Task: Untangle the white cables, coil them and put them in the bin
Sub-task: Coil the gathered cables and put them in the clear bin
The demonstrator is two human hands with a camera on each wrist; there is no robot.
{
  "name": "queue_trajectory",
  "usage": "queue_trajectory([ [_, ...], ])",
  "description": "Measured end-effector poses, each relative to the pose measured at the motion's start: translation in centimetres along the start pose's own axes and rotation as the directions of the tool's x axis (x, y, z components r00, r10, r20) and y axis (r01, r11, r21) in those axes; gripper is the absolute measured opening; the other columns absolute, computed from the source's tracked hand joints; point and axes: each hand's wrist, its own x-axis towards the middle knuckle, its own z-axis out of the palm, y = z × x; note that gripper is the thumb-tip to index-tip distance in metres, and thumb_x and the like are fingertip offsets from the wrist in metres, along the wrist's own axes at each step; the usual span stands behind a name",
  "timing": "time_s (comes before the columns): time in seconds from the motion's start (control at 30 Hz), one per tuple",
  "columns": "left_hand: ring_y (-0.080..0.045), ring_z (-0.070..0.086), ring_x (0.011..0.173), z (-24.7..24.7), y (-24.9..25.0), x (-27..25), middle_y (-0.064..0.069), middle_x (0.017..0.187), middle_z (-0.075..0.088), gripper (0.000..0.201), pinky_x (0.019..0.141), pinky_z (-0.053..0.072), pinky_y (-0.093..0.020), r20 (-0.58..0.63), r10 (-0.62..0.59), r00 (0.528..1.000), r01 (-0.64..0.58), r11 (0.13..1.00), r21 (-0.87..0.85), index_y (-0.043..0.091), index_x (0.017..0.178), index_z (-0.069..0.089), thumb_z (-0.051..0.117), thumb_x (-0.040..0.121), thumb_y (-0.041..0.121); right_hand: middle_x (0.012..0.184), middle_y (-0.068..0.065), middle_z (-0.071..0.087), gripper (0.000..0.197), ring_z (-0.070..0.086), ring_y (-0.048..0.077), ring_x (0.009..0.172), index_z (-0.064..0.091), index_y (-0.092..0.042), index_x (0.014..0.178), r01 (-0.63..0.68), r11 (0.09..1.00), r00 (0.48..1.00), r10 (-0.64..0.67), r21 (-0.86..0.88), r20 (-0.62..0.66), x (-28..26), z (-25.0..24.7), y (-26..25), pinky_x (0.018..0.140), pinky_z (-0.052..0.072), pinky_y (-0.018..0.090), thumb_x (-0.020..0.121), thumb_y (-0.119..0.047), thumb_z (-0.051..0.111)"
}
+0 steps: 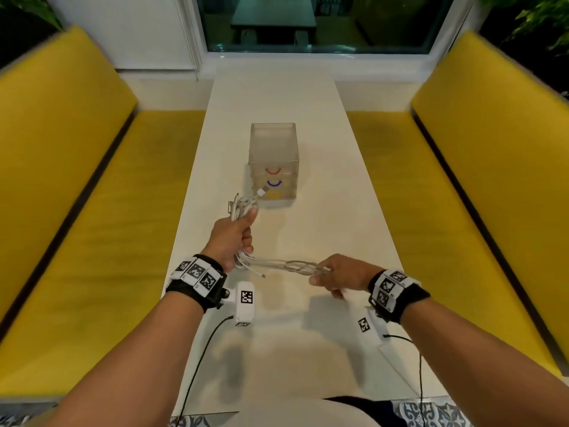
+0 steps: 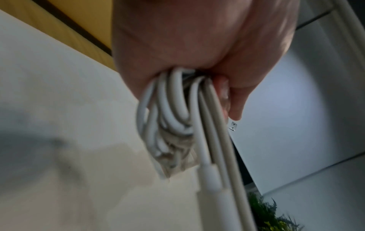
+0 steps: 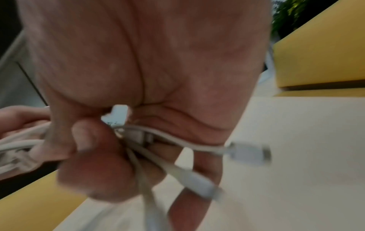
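left hand (image 1: 231, 238): fist clenched around a bundle of white cables (image 1: 243, 208), held above the desk (image 1: 308, 118) on the near left; loops stick out past the thumb on the far side, and more loops hang under the fist, seen close in the left wrist view (image 2: 173, 118).
right hand (image 1: 341, 274): fingers and thumb pinch the other end of the cables, near right, above the desk; in the right wrist view (image 3: 122, 140) several strands pass through the grip and connector ends (image 3: 248, 152) poke out to the right.
cable run between hands: a twisted, knotted stretch (image 1: 295, 265) spans from the left fist to the right fingers; one loose plug end (image 1: 262, 275) dangles just under it.
bin (image 1: 273, 161): translucent box with stacked drawers marked by red, blue and yellow arcs, standing on the desk beyond the hands, centre; a connector (image 1: 261, 192) from the bundle overlaps its near left corner in the head view, contact unclear.
surroundings: yellow benches (image 1: 92, 211) on both sides of the desk; a window (image 1: 308, 23) at the far end.
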Motion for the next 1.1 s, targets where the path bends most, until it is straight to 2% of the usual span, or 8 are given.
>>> queue_trajectory([
  [0.13, -0.012, 0.033, 0.041, -0.6, 0.3, 0.1, 0.004, 0.048, 0.035, 0.035, 0.041, 0.037, -0.024, -0.018, 0.092, 0.996, -0.089, 0.987, 0.137, 0.018, 0.068, 0.05, 0.074, 0.091, 0.031, 0.056, 0.0, 0.038, 0.037, 0.036, 0.017, 0.048, 0.052, -0.012, 0.082, 0.034, 0.981, 0.999, -0.038, 0.189, 0.014, -0.8, -1.6, -0.3, 0.048, 0.036, 0.025, 0.089, -0.043, 0.07],
  [0.27, -0.015, 0.036, 0.04, 0.6, -0.5, -0.7, -0.001, 0.049, 0.04, 0.035, 0.043, 0.038, -0.026, 0.049, 0.124, 0.991, -0.133, 0.955, 0.264, 0.015, 0.068, 0.053, 0.077, 0.087, 0.031, 0.063, -0.003, 0.031, 0.031, 0.021, 0.014, 0.053, 0.061, -0.011, 0.095, 0.006, 0.945, 1.0, -0.004, 0.328, -0.009, -0.7, -2.8, -3.5, 0.048, 0.017, 0.025, 0.096, -0.042, 0.056],
  [0.5, -0.01, 0.033, 0.042, 2.4, -1.6, -2.4, 0.004, 0.054, 0.036, 0.044, 0.044, 0.037, -0.026, 0.26, 0.023, 0.965, -0.108, 0.942, 0.319, 0.015, 0.073, 0.058, 0.085, 0.068, 0.05, 0.061, -0.005, 0.038, 0.031, 0.029, 0.01, 0.047, 0.063, -0.012, 0.09, 0.081, 0.993, 0.992, -0.073, 0.08, -0.101, -0.2, -4.5, -7.8, 0.044, 0.024, 0.023, 0.104, -0.034, 0.046],
  [0.63, -0.009, 0.037, 0.044, 3.2, -1.8, -2.8, 0.005, 0.06, 0.043, 0.037, 0.044, 0.038, -0.024, 0.354, -0.003, 0.935, -0.119, 0.939, 0.324, 0.013, 0.09, 0.07, 0.088, 0.071, 0.038, 0.071, 0.01, 0.037, 0.035, 0.027, 0.014, 0.051, 0.062, -0.017, 0.075, 0.131, 0.991, 0.985, -0.127, 0.02, -0.112, 0.4, -4.6, -9.5, 0.046, 0.023, 0.025, 0.103, -0.034, 0.05],
  [0.73, -0.01, 0.039, 0.045, 3.1, -1.7, -2.7, 0.008, 0.055, 0.046, 0.02, 0.045, 0.039, -0.025, 0.348, -0.035, 0.937, -0.116, 0.907, 0.404, 0.021, 0.077, 0.068, 0.087, 0.075, 0.026, 0.071, 0.008, 0.036, 0.035, 0.026, 0.014, 0.052, 0.067, -0.011, 0.083, 0.136, 0.991, 0.986, -0.137, -0.012, -0.093, 0.2, -4.6, -10.1, 0.046, 0.023, 0.025, 0.103, -0.035, 0.05],
  [0.87, -0.016, 0.042, 0.042, 3.2, -2.5, -2.2, -0.003, 0.057, 0.045, 0.014, 0.045, 0.041, -0.027, 0.231, -0.01, 0.973, -0.09, 0.904, 0.419, 0.011, 0.078, 0.063, 0.075, 0.085, 0.014, 0.066, 0.007, 0.037, 0.036, 0.028, 0.016, 0.051, 0.066, -0.002, 0.086, 0.15, 0.988, 0.984, -0.152, -0.023, -0.097, 0.4, -4.0, -10.6, 0.047, 0.025, 0.028, 0.102, -0.031, 0.053],
  [0.97, -0.021, 0.049, 0.047, 2.9, -2.9, -1.5, -0.011, 0.064, 0.052, 0.01, 0.052, 0.043, -0.032, 0.14, 0.004, 0.99, -0.048, 0.949, 0.312, 0.008, 0.085, 0.065, 0.07, 0.089, 0.016, 0.07, 0.012, 0.058, 0.04, 0.05, 0.022, 0.055, 0.063, 0.005, 0.088, 0.202, 0.979, 0.921, -0.204, -0.039, -0.333, 0.9, -3.8, -10.5, 0.05, 0.039, 0.029, 0.096, -0.034, 0.064],
  [1.1, -0.026, 0.067, 0.07, 1.8, -2.1, -0.8, -0.016, 0.084, 0.068, 0.015, 0.067, 0.056, -0.036, 0.106, -0.052, 0.993, 0.052, 0.999, 0.003, 0.001, 0.103, 0.066, 0.065, 0.096, 0.014, 0.084, 0.004, 0.068, 0.028, 0.064, 0.023, 0.079, 0.062, -0.011, 0.088, 0.22, 0.974, 0.726, -0.198, -0.051, -0.659, 1.2, -3.1, -8.2, 0.073, 0.051, 0.039, 0.092, -0.039, 0.065],
])
